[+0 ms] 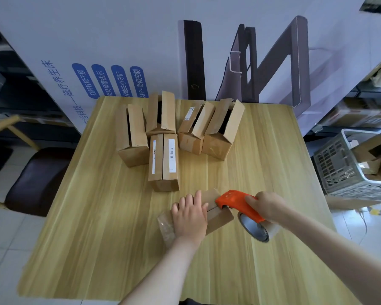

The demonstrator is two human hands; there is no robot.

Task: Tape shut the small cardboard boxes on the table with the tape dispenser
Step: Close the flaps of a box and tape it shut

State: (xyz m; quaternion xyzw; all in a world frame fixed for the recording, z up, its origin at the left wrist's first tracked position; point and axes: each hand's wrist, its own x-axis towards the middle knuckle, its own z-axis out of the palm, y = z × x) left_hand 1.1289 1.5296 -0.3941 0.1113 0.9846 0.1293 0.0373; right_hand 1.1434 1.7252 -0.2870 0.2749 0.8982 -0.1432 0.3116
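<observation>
Item: small brown cardboard box (218, 213), near table (97, 205) edge, pinned flat by left hand (190, 214), fingers spread, to stop sliding. Right hand (267, 205) fingers wrap orange tape dispenser (240, 203), nose on the flap seam. Five boxes (163, 161) wait behind.

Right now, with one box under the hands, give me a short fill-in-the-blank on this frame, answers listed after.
1. The tape dispenser in the right hand is coloured ____.
2. The left hand presses flat on the ____ being taped.
3. At the table's far side, ____ boxes stand with flaps open.
4. The grey basket sits to the person's ____.

Answers: orange; box; four; right
</observation>
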